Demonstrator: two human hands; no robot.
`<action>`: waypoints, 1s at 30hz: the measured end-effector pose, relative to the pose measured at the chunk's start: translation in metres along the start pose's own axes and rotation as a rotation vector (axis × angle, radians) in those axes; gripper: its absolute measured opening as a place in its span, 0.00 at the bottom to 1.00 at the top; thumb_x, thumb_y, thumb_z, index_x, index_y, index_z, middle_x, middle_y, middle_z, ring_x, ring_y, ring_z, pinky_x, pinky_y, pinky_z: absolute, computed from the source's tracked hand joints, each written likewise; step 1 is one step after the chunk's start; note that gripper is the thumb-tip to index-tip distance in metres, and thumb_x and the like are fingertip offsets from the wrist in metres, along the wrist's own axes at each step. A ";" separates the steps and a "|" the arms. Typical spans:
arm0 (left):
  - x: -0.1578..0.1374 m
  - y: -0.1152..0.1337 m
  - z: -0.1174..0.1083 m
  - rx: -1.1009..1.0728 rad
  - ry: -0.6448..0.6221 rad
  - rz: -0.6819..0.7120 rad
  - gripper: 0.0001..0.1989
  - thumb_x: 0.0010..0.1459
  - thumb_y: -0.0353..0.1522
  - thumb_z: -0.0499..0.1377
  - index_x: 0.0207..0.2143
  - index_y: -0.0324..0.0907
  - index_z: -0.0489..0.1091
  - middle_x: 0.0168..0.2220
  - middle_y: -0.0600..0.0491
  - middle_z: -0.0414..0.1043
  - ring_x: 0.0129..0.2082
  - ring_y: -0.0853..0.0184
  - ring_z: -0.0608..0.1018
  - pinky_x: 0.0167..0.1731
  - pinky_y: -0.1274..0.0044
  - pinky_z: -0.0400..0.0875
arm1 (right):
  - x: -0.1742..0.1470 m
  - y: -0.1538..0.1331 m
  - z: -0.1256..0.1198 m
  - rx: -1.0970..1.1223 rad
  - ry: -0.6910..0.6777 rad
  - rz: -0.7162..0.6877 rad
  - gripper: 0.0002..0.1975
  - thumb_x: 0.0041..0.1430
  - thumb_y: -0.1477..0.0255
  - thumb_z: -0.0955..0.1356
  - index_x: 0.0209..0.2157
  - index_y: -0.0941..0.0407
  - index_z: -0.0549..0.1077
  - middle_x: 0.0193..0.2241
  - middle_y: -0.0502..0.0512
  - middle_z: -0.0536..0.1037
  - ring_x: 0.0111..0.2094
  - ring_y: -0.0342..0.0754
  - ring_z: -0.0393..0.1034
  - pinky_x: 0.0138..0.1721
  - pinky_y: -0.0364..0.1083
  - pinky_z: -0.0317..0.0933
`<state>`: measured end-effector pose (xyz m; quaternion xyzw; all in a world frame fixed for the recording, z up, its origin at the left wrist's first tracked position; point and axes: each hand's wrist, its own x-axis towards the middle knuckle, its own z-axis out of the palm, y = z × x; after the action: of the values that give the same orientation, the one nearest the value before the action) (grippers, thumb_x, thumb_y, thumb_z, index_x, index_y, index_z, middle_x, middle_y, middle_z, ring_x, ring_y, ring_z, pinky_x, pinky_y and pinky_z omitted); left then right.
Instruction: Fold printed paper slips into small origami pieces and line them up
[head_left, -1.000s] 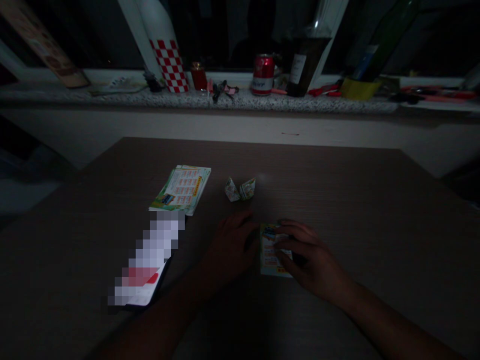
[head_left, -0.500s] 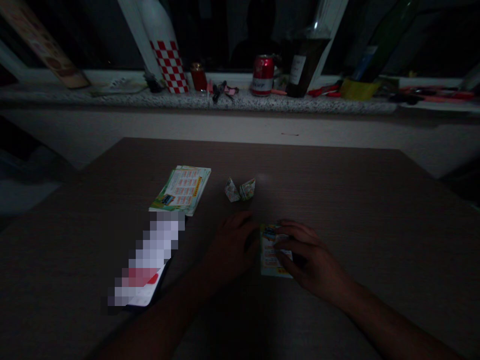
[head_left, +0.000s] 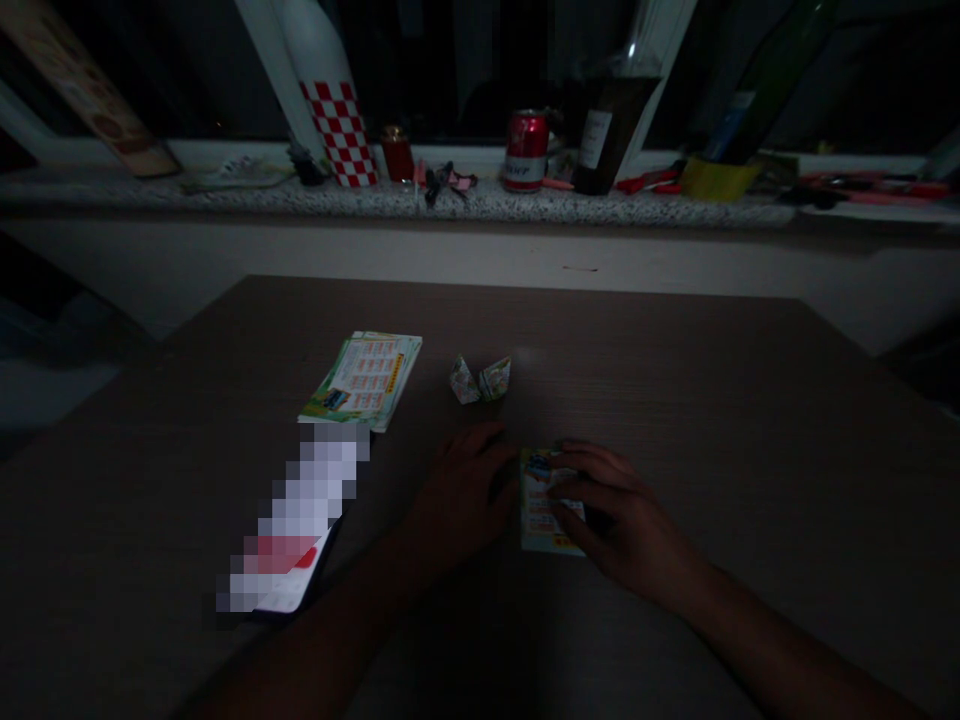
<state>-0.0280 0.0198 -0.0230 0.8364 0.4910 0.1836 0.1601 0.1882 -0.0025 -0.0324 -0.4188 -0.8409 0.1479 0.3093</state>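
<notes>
A small printed calendar sheet [head_left: 541,515] lies flat on the table in front of me. My right hand [head_left: 611,505] rests over its right side, thumb and fingers apart, fingertips on the paper. Beside its left edge, my left hand [head_left: 474,485] lies with fingers stretched out and nothing visible in it; whether its fingertips touch the sheet is too dark to tell. Beyond the hands stands a small folded paper piece [head_left: 495,380] with two pointed wings. To the left is a stack of similar calendar sheets [head_left: 367,375].
A lit phone [head_left: 281,595], mostly blurred out, lies left of my left forearm. Behind the wooden table [head_left: 637,350], a granite sill [head_left: 472,205] holds a red can [head_left: 526,150], a checkered bottle [head_left: 337,120], a dark bottle [head_left: 600,140] and other small items.
</notes>
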 end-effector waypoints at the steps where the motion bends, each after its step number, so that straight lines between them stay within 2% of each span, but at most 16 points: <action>1: 0.000 0.000 0.000 0.002 0.001 0.000 0.16 0.59 0.31 0.56 0.50 0.43 0.69 0.58 0.46 0.63 0.59 0.58 0.65 0.57 0.62 0.60 | 0.000 0.000 0.000 0.000 0.000 -0.002 0.07 0.58 0.75 0.68 0.38 0.53 0.76 0.47 0.57 0.76 0.55 0.57 0.65 0.53 0.60 0.63; 12: -0.001 0.006 -0.001 -0.036 0.075 -0.030 0.15 0.57 0.31 0.58 0.47 0.40 0.70 0.53 0.47 0.67 0.53 0.58 0.69 0.55 0.65 0.65 | 0.000 -0.001 0.000 0.001 -0.008 -0.001 0.07 0.58 0.75 0.68 0.38 0.53 0.76 0.47 0.57 0.76 0.55 0.56 0.64 0.53 0.59 0.63; 16: 0.001 0.007 -0.001 -0.024 0.052 -0.076 0.15 0.56 0.32 0.58 0.47 0.39 0.70 0.52 0.46 0.67 0.53 0.57 0.70 0.55 0.64 0.65 | 0.000 -0.001 0.000 0.003 0.007 0.006 0.07 0.58 0.76 0.68 0.38 0.53 0.76 0.47 0.57 0.76 0.54 0.55 0.65 0.53 0.58 0.63; 30: 0.000 0.006 -0.003 0.006 0.014 -0.081 0.15 0.56 0.31 0.58 0.47 0.38 0.71 0.53 0.46 0.67 0.54 0.57 0.68 0.55 0.64 0.63 | 0.000 -0.001 0.000 -0.005 0.002 0.011 0.06 0.58 0.76 0.68 0.37 0.55 0.76 0.47 0.58 0.76 0.55 0.55 0.64 0.53 0.57 0.62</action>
<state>-0.0247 0.0172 -0.0178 0.8149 0.5263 0.1815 0.1616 0.1879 -0.0031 -0.0325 -0.4245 -0.8385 0.1472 0.3083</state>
